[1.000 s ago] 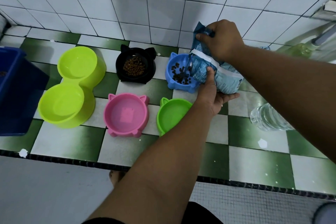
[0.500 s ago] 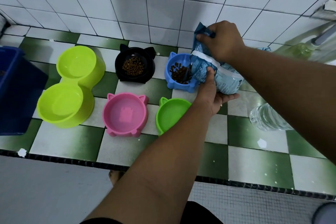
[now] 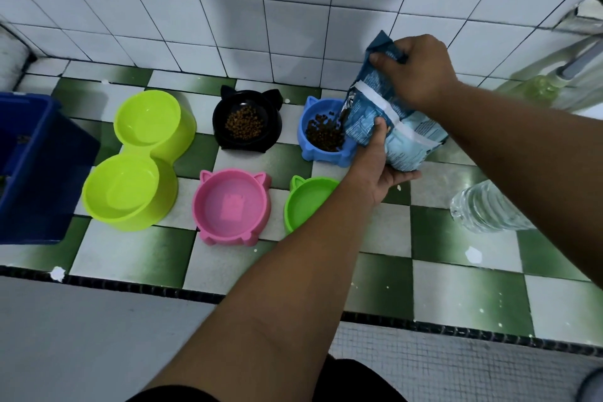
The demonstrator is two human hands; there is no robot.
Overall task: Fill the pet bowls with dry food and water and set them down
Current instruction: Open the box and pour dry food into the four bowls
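Observation:
A blue food bag point(image 3: 404, 137) is tilted with its mouth over the blue cat-eared bowl point(image 3: 311, 127), and brown kibble lies heaped in that bowl. My right hand point(image 3: 414, 72) grips the bag's top end. Under the bag's lower side my left hand point(image 3: 378, 166) holds it up. The black bowl point(image 3: 247, 121) to the left holds kibble. In front, the pink bowl point(image 3: 232, 206) and the green bowl point(image 3: 308, 202) hold no food, and the lime double bowl point(image 3: 140, 160) at the left has none either.
A clear water bottle point(image 3: 489, 209) lies on the checkered floor at the right. A dark blue bin point(image 3: 36, 166) stands at the far left. A white tiled wall rises right behind the bowls. A black-edged step point(image 3: 130, 277) runs along the front.
More kibble has piled up in the blue bowl. Both hands and the bag have stayed over it, with the bag tipped slightly more.

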